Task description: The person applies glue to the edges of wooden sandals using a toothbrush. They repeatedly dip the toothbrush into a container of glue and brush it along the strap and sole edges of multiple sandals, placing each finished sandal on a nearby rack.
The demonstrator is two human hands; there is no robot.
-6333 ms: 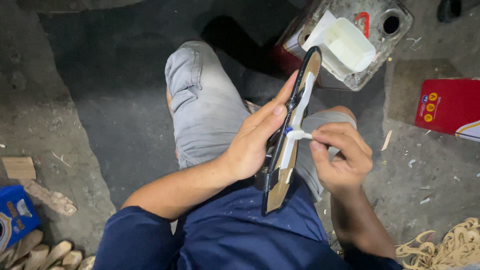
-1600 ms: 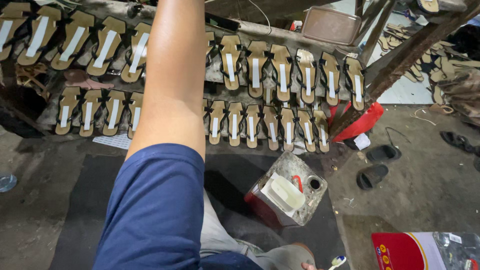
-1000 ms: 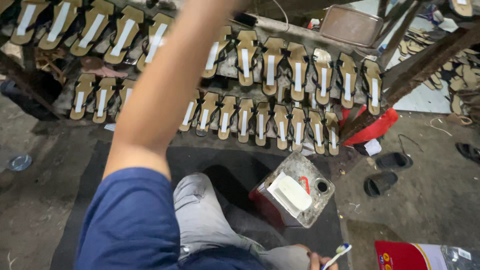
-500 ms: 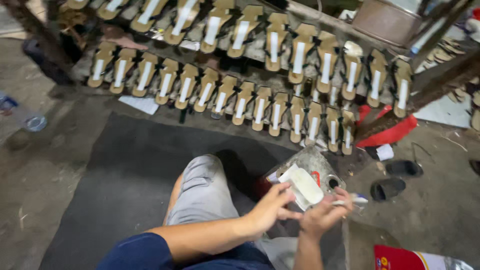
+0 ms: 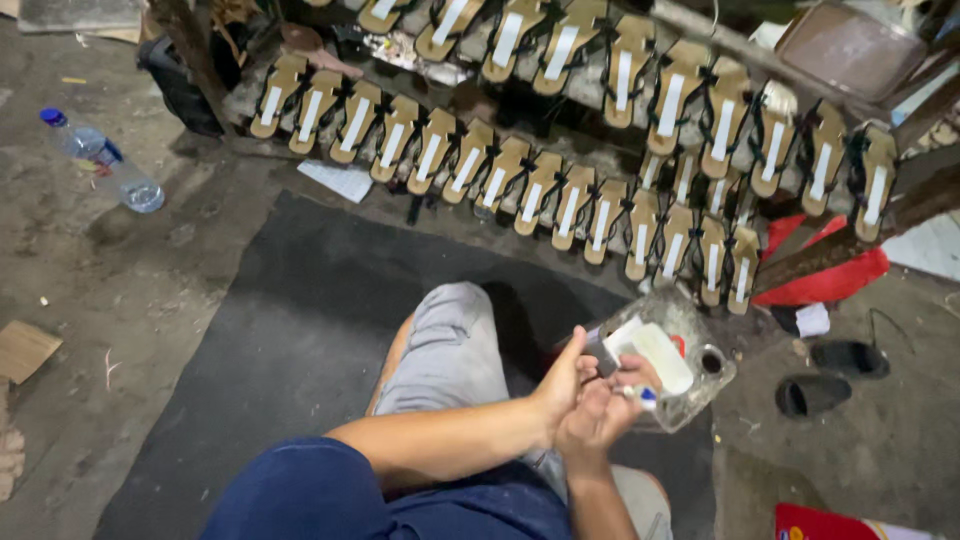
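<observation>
My left hand [image 5: 563,383] and my right hand [image 5: 598,418] are pressed together above my knee, right beside a battered square metal tin [image 5: 705,385]. The right hand pinches a small brush [image 5: 636,394] with a white handle and a blue band, its tip toward the tin. A pale flat scraper-like piece [image 5: 655,352] lies on top of the tin. The left hand's fingers curl over the right hand's fingers. A small grey thing [image 5: 601,356] shows at their tips, but I cannot tell whether it is held.
Rows of tan sandals [image 5: 520,180] with white strips lean on a rack across the back. I sit on a black mat [image 5: 320,310]. A plastic bottle [image 5: 105,165] lies far left, black slippers [image 5: 830,380] and a red box [image 5: 830,525] at the right.
About six seconds ago my left hand held a sandal while the right brushed it. The left arm then stretched up to the rack, came back empty, and has now met the right hand by the tin.
</observation>
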